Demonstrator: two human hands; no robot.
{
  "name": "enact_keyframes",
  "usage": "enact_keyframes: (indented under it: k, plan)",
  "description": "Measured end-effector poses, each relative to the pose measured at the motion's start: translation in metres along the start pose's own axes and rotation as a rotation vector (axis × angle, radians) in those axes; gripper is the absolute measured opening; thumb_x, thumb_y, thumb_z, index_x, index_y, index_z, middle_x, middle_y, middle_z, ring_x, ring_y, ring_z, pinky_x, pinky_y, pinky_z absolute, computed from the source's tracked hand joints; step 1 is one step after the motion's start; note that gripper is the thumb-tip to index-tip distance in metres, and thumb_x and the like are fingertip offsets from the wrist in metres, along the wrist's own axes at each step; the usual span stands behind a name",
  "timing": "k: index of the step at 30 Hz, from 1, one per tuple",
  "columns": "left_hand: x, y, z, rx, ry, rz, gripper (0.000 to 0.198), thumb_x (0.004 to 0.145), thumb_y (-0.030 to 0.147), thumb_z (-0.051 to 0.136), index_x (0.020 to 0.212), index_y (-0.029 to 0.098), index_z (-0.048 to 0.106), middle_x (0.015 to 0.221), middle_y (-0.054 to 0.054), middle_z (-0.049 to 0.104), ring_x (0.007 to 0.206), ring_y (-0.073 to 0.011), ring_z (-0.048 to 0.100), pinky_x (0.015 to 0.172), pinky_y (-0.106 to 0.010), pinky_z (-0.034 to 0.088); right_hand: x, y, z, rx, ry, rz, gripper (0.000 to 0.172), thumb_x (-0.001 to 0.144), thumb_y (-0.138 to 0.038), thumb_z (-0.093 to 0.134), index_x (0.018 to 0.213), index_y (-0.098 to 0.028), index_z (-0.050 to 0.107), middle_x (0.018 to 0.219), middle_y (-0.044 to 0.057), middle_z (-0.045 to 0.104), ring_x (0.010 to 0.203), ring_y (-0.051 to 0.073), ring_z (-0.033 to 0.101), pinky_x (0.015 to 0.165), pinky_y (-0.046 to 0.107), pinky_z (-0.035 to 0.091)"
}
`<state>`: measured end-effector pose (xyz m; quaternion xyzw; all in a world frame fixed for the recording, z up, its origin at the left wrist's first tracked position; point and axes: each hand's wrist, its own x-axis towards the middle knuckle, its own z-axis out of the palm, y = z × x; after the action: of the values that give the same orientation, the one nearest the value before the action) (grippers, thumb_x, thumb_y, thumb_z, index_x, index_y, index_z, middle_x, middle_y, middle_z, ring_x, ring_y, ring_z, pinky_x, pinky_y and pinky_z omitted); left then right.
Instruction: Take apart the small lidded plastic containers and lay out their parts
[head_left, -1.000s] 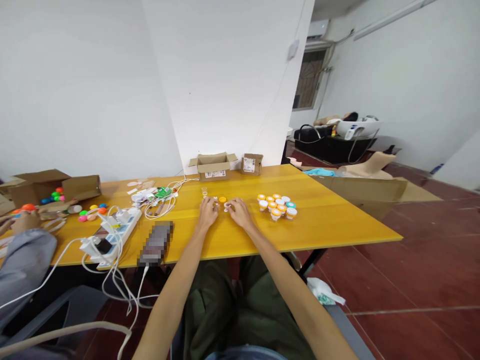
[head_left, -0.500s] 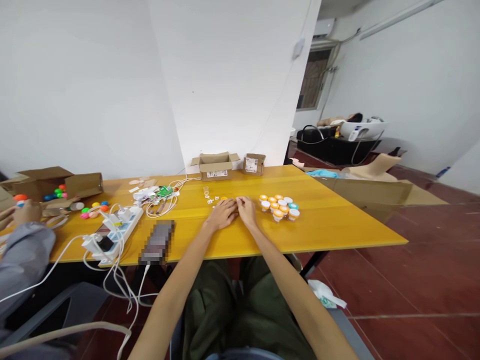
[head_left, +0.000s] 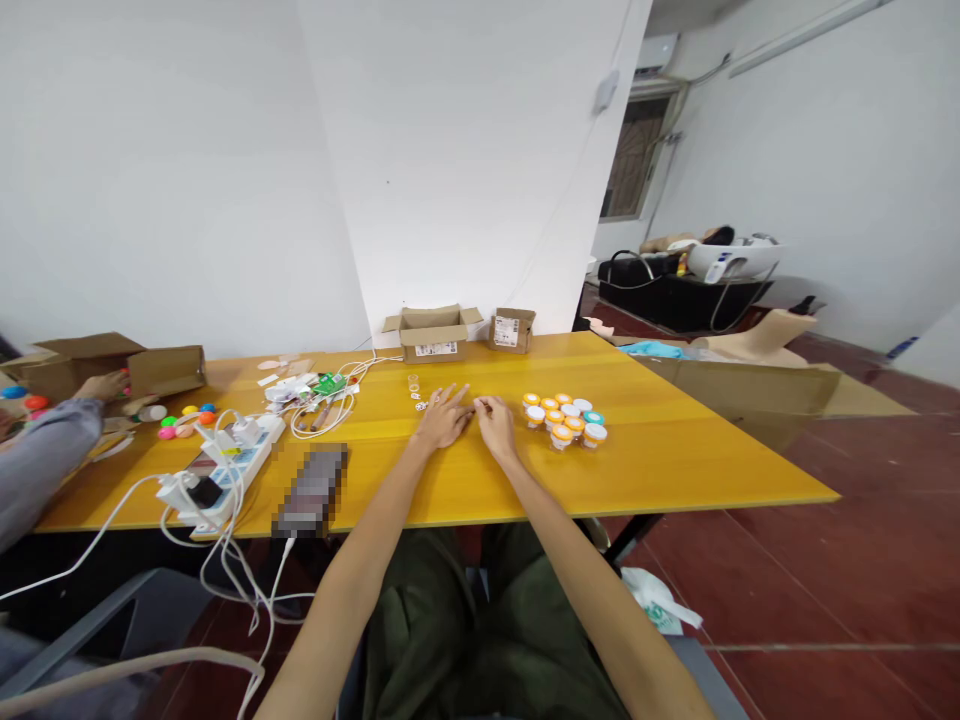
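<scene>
Our left hand (head_left: 445,421) is spread beside white bits (head_left: 421,406); our right hand (head_left: 493,424) is pinched narrow, its contents we cannot tell. Rightward on the counter (head_left: 675,450), clear jars (head_left: 554,418) stand axis-vertical, orange, white and teal lids up.

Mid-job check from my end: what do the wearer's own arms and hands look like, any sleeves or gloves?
The left hand and right hand wear no gloves. No watch or bracelet shows at either wrist, and no sleeve on either forearm.
</scene>
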<state>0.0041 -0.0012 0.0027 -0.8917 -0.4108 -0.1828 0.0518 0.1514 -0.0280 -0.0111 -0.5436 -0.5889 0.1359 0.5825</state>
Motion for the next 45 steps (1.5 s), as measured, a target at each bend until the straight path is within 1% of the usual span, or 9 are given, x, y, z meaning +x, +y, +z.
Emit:
enact_keyframes:
  k: [3, 7, 15, 23, 27, 34, 39, 42, 45]
  plan:
    - [0.003, -0.005, 0.001, -0.010, 0.029, -0.046, 0.036, 0.095, 0.027, 0.047, 0.122, 0.037, 0.069, 0.157, 0.001, 0.044, 0.150, -0.0282, 0.029, 0.123, -0.056, 0.022, 0.000, 0.003, 0.002, 0.003, -0.002, -0.001, 0.021, 0.089, -0.030, 0.050, 0.079, -0.023, 0.067, 0.085, 0.006, 0.072, 0.083, 0.023, 0.064, 0.080, 0.034, 0.051]
    - [0.009, -0.015, 0.004, -0.019, 0.058, -0.156, 0.039, 0.095, 0.031, 0.047, 0.129, 0.038, 0.066, 0.158, 0.001, 0.043, 0.152, -0.0296, 0.025, 0.123, -0.058, 0.017, 0.000, 0.006, 0.004, 0.018, -0.001, 0.007, 0.022, 0.089, -0.030, 0.050, 0.078, -0.022, 0.067, 0.083, 0.007, 0.071, 0.081, 0.023, 0.064, 0.079, 0.035, 0.051]
    - [0.014, -0.030, 0.000, -0.047, 0.102, -0.342, 0.037, 0.095, 0.038, 0.046, 0.123, 0.039, 0.070, 0.157, -0.001, 0.045, 0.152, -0.0350, 0.023, 0.121, -0.064, 0.013, -0.003, 0.002, 0.006, 0.002, -0.012, 0.023, 0.019, 0.087, -0.027, 0.051, 0.078, -0.023, 0.067, 0.083, 0.006, 0.072, 0.079, 0.022, 0.065, 0.079, 0.034, 0.053]
    - [0.019, -0.049, -0.005, -0.018, 0.056, -0.481, 0.041, 0.096, 0.039, 0.041, 0.126, 0.037, 0.068, 0.158, -0.002, 0.043, 0.153, -0.0359, 0.018, 0.119, -0.068, 0.013, -0.003, 0.007, 0.009, -0.048, -0.077, 0.006, 0.018, 0.088, -0.026, 0.052, 0.081, -0.022, 0.068, 0.086, 0.006, 0.071, 0.082, 0.022, 0.066, 0.081, 0.036, 0.053]
    - [0.021, -0.060, -0.008, -0.008, 0.040, -0.543, 0.042, 0.096, 0.038, 0.040, 0.126, 0.035, 0.068, 0.158, -0.004, 0.043, 0.153, -0.0379, 0.019, 0.117, -0.072, 0.015, -0.004, 0.006, 0.011, -0.072, -0.084, 0.006, 0.017, 0.088, -0.024, 0.052, 0.082, -0.023, 0.068, 0.088, 0.005, 0.071, 0.084, 0.021, 0.066, 0.082, 0.034, 0.053]
    - [0.017, -0.073, -0.019, 0.003, 0.061, -0.612, 0.042, 0.097, 0.037, 0.038, 0.127, 0.033, 0.068, 0.159, -0.006, 0.042, 0.153, -0.0390, 0.019, 0.117, -0.072, 0.015, -0.006, 0.001, 0.009, -0.143, -0.137, 0.004, 0.016, 0.089, -0.022, 0.054, 0.086, -0.024, 0.070, 0.093, 0.006, 0.071, 0.091, 0.022, 0.066, 0.086, 0.035, 0.051]
    - [0.016, -0.071, -0.030, 0.018, 0.061, -0.663, 0.042, 0.097, 0.034, 0.039, 0.127, 0.031, 0.068, 0.160, -0.007, 0.040, 0.152, -0.0408, 0.018, 0.116, -0.075, 0.015, -0.006, -0.005, 0.006, -0.229, -0.180, -0.018, 0.016, 0.090, -0.021, 0.055, 0.088, -0.023, 0.070, 0.095, 0.006, 0.070, 0.095, 0.022, 0.064, 0.087, 0.034, 0.048]
    - [0.014, -0.066, -0.032, 0.042, 0.104, -0.625, 0.041, 0.098, 0.036, 0.041, 0.129, 0.029, 0.067, 0.160, -0.009, 0.039, 0.152, -0.0414, 0.019, 0.116, -0.074, 0.015, -0.008, -0.011, 0.004, -0.348, -0.232, -0.050, 0.015, 0.092, -0.022, 0.056, 0.093, -0.022, 0.071, 0.100, 0.009, 0.069, 0.097, 0.023, 0.061, 0.088, 0.036, 0.046]
    - [0.009, -0.061, -0.030, 0.080, 0.192, -0.541, 0.041, 0.098, 0.037, 0.043, 0.130, 0.026, 0.066, 0.160, -0.012, 0.039, 0.152, -0.0410, 0.020, 0.117, -0.073, 0.015, -0.013, -0.019, 0.002, -0.488, -0.283, -0.141, 0.017, 0.094, -0.024, 0.054, 0.100, -0.022, 0.070, 0.108, 0.011, 0.067, 0.102, 0.025, 0.057, 0.090, 0.038, 0.043]
